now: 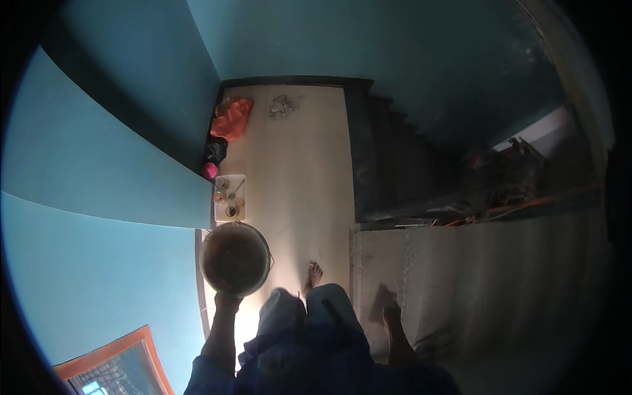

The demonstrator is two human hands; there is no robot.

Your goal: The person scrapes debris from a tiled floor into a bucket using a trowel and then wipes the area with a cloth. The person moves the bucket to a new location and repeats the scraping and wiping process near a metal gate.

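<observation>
My left hand (pixel 227 302) grips the near rim of a large round pan (pixel 235 259), low on my left side. The pan is dark inside, with a thin loop handle on its right edge; I cannot make out any contents. Its far rim comes close to a white tray (pixel 240 214) on the floor, which holds several small cups or bowls and a spoon. My right hand (pixel 391 312) hangs at my right side above a pale step. Beside it is a dark brownish patch, which may be a shadow; the fingers are too dim to read.
Past the tray, a pink round thing (pixel 210 170), a black bag (pixel 216 151) and a red plastic bag (pixel 232 120) lie along the blue wall (pixel 118 263). A crumpled grey heap (pixel 283 106) lies farther off. Dark stairs (pixel 395 158) rise on the right. My bare foot (pixel 313 275) shows below.
</observation>
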